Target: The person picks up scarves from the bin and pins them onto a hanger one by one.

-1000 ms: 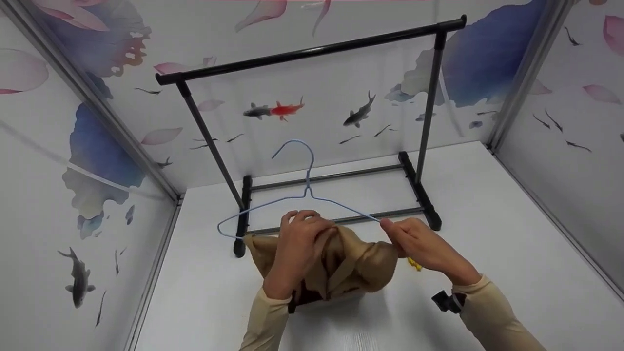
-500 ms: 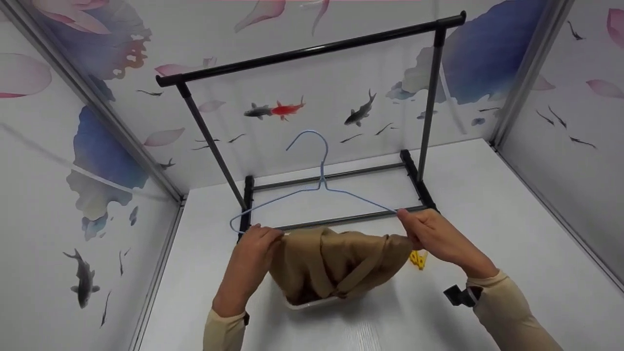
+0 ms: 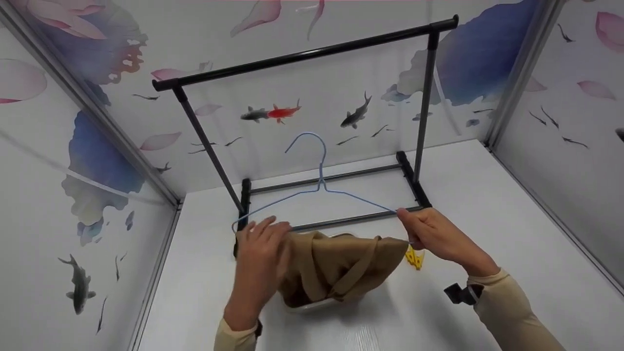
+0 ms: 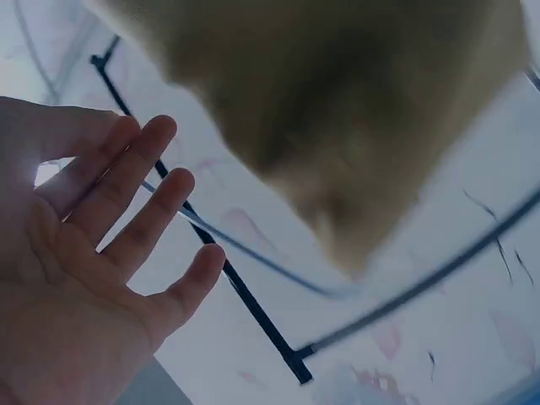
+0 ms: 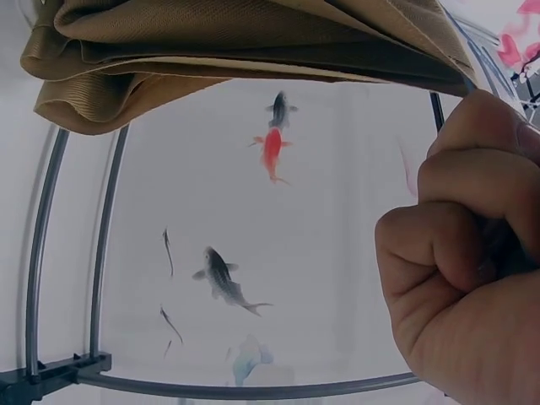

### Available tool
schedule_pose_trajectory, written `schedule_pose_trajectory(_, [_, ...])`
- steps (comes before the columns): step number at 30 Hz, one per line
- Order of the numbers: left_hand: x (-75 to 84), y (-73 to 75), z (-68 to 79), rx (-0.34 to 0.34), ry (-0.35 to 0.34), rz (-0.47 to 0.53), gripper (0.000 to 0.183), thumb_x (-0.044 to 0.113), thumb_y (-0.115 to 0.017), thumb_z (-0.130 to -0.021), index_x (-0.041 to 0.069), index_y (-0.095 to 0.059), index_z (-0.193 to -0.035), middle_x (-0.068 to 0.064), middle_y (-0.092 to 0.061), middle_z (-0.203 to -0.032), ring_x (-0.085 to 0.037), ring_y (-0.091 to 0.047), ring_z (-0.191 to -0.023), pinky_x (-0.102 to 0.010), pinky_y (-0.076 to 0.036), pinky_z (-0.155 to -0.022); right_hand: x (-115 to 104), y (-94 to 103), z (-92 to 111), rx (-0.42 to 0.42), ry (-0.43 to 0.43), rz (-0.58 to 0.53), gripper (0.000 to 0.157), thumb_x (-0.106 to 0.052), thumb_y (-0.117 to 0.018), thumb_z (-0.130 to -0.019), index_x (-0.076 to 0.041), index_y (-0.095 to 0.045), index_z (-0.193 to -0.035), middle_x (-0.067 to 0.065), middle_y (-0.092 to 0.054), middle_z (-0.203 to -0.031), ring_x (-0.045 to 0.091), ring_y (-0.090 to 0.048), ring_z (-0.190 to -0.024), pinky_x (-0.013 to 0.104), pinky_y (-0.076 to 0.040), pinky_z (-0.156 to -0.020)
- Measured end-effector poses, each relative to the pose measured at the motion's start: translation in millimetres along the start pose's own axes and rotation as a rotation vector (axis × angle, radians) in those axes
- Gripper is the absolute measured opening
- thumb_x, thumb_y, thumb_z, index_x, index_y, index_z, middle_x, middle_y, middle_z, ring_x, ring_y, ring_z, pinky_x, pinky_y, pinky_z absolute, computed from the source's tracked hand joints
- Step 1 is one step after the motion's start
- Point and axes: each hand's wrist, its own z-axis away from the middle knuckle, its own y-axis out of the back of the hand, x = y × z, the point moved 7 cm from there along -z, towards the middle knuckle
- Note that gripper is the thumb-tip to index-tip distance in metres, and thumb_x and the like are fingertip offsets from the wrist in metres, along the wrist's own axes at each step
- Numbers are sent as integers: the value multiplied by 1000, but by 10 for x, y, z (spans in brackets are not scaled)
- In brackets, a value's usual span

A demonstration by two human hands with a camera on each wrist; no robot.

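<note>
A blue wire hanger [image 3: 321, 171] is held up with its hook at the top. Folded brown cloth [image 3: 336, 263], perhaps a garment, hangs over the hanger's lower bar. My right hand [image 3: 441, 239] grips the hanger's right end, and its fingers are curled tight in the right wrist view. Beside the hanger's left end is my left hand [image 3: 261, 263], over the cloth's left side. The left wrist view shows that hand's fingers [image 4: 139, 228] spread and fairly straight, apart from the cloth there. Most of the hanger's lower bar is hidden by the cloth.
A black garment rack [image 3: 312, 52] stands behind the hanger on the white table [image 3: 492, 209]. Below the cloth shows the rim of a white container [image 3: 312, 306]. Yellow clothes pegs [image 3: 415, 258] lie near my right hand. Patterned walls enclose the back and sides.
The hanger rose and shifted right, then stayed nearly still. My left hand moved left along the cloth and has since loosened its fingers. My right hand kept its grip on the hanger.
</note>
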Motion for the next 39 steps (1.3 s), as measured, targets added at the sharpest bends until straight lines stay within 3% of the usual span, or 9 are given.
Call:
schedule_pose_trajectory(3, [407, -152, -89, -24, -68, 93, 22, 21, -79, -91, 16, -75, -112, 1, -75, -112, -25, -63, -123, -61, -42, -106, -40, -33, -37, 8, 2, 10, 58, -31, -40, -113, -2, -44, -62, -2, -38, -56, 7, -34, -50, 23, -30, -48])
schedule_pose_trajectory(7, [780, -427, -191, -61, -115, 70, 12, 27, -73, -97, 20, -77, -105, 6, -75, -102, -17, -66, -110, -60, -45, -104, -78, -106, -72, 7, 12, 16, 58, -31, -40, -112, -2, -46, -62, -2, -39, -55, 7, -36, -48, 23, -31, -47])
schedule_pose_trajectory(13, [1021, -578, -287, -11, -133, -8, 10, 30, -72, -97, 21, -79, -96, 8, -75, -91, -12, -67, -96, -58, -48, -100, -88, -164, -111, 37, 14, 32, 60, -33, -42, -112, -2, -46, -60, -3, -38, -53, 7, -36, -46, 23, -32, -46])
schedule_pose_trajectory(19, [1114, -608, -325, -13, -160, 45, 16, 35, -66, -101, 23, -78, -98, 11, -74, -95, -12, -65, -101, -58, -46, -101, -79, -166, -129, 60, -2, 43, 60, -33, -43, -111, -2, -46, -60, -5, -38, -53, 7, -37, -46, 22, -32, -46])
schedule_pose_trajectory(22, [937, -496, -260, -25, -109, 88, 22, 40, -67, -99, 21, -75, -108, 7, -74, -106, -15, -64, -110, -62, -42, -104, -82, -151, -121, 50, -3, 26, 60, -33, -42, -112, -2, -44, -61, -5, -37, -54, 7, -35, -46, 22, -29, -46])
schedule_pose_trajectory(26, [447, -249, -86, -4, 71, 84, 38, 45, -77, -90, 17, -72, -116, 0, -70, -118, -22, -59, -119, -62, -38, -105, -94, -80, -101, 66, -7, 19, 60, -34, -41, -112, -4, -42, -61, -5, -35, -55, 7, -33, -48, 22, -27, -45])
schedule_pose_trajectory(33, [-202, -29, 193, 129, 368, 29, 54, 34, -86, -84, 4, -66, -124, -16, -58, -123, -34, -54, -116, -56, -45, -95, -94, -17, -85, 96, -17, 25, 61, -34, -42, -112, -4, -42, -59, -5, -34, -55, 7, -32, -48, 22, -27, -46])
schedule_pose_trajectory(36, [-423, -34, 314, 194, 597, 161, 65, 34, -84, -86, -5, -55, -129, -21, -51, -125, -36, -52, -118, -51, -47, -99, -110, -27, -75, 93, -4, 21, 60, -32, -41, -112, -2, -42, -60, -4, -35, -55, 7, -33, -48, 23, -27, -45])
schedule_pose_trajectory(39, [-604, -182, 474, 171, 842, 429, 71, 43, -79, -89, -2, -46, -133, -21, -50, -131, -35, -53, -126, -48, -47, -106, -128, -9, -68, 101, 1, 24, 60, -31, -42, -112, -1, -42, -60, -4, -35, -55, 7, -33, -48, 23, -28, -45])
